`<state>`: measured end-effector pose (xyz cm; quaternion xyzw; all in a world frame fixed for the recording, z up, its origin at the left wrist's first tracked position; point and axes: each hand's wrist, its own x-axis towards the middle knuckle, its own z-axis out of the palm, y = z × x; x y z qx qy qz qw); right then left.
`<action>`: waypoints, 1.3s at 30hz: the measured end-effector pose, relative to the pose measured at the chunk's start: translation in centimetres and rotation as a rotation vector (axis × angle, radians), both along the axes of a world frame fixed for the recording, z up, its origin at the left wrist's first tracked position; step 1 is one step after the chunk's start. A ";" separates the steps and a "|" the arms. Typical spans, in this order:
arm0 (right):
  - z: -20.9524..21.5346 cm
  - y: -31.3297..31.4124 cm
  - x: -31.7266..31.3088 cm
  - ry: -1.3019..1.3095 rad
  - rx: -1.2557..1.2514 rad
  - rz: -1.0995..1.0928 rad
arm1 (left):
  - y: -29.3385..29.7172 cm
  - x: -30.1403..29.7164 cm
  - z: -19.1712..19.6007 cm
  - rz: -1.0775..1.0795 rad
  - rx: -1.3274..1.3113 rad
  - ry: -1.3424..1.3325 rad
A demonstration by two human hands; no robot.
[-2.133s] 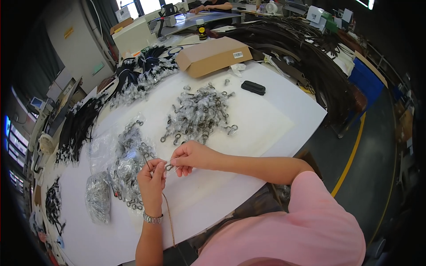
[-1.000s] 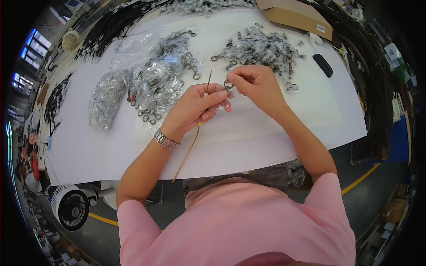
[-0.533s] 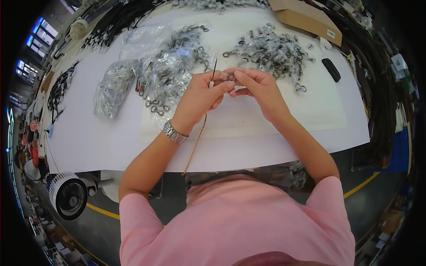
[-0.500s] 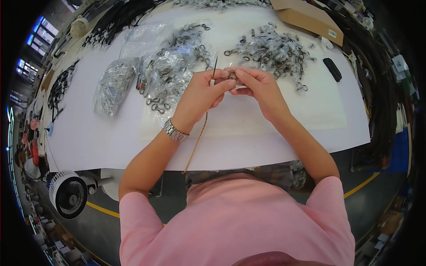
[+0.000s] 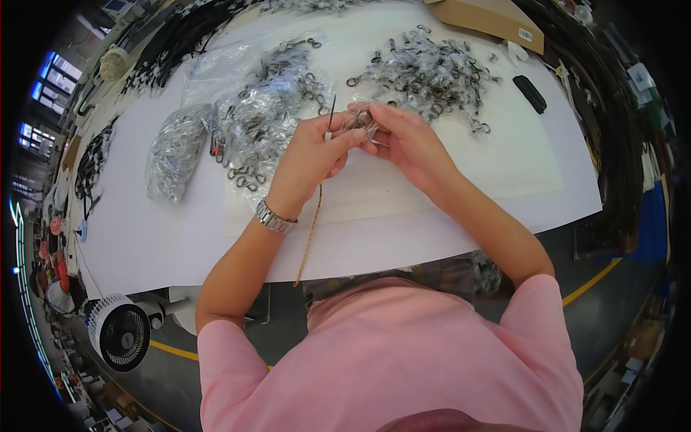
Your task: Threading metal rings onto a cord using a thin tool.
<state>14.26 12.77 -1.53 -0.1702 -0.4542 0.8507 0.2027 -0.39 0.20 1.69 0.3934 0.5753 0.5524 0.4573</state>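
Left hand (image 5: 311, 160) pinched tight on a thin dark cord (image 5: 330, 115), brown tail hanging off table edge; right hand (image 5: 404, 139) fingers curled round a small metal clasp (image 5: 359, 119), w/ both hands touching above the white table (image 5: 180, 237)

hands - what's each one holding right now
Left hand: closed on a thin cord with a dark tip.
Right hand: closed on a small metal clip.
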 end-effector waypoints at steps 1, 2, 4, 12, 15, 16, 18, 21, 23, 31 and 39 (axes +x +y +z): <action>0.0 0.0 0.1 -0.001 -0.002 -0.006 | 0.0 0.2 0.2 0.010 0.005 0.009; 0.1 0.0 0.1 0.008 -0.027 -0.014 | 0.0 0.1 0.1 0.005 0.005 0.012; 0.2 -0.2 0.0 0.020 -0.050 -0.025 | -0.1 -0.2 -0.3 0.015 0.017 0.014; -0.1 0.2 0.1 0.106 -0.018 0.030 | 0.0 -0.4 -0.5 -0.009 0.013 0.016; 0.3 0.1 0.3 0.086 -0.030 -0.007 | 0.2 -0.6 -0.8 -0.010 0.011 0.039; 0.2 0.0 0.3 0.085 -0.031 -0.007 | 0.2 -0.6 -0.9 0.002 0.031 0.050; 0.0 -0.1 0.1 0.033 0.034 -0.040 | 0.2 -0.4 -0.6 0.030 0.047 0.045; 0.5 -0.6 0.0 0.039 0.024 -0.103 | 0.0 -0.4 -0.4 0.057 0.068 0.031; 0.7 -0.3 0.2 0.030 0.001 -0.145 | 0.1 -0.4 -0.3 0.055 0.074 0.023; 1.0 -0.1 0.5 -0.042 -0.028 -0.212 | 0.0 -0.8 -0.1 0.201 0.178 0.115; 1.1 -0.4 0.5 -0.060 0.000 -0.222 | 0.1 -0.2 0.1 0.218 0.112 -0.103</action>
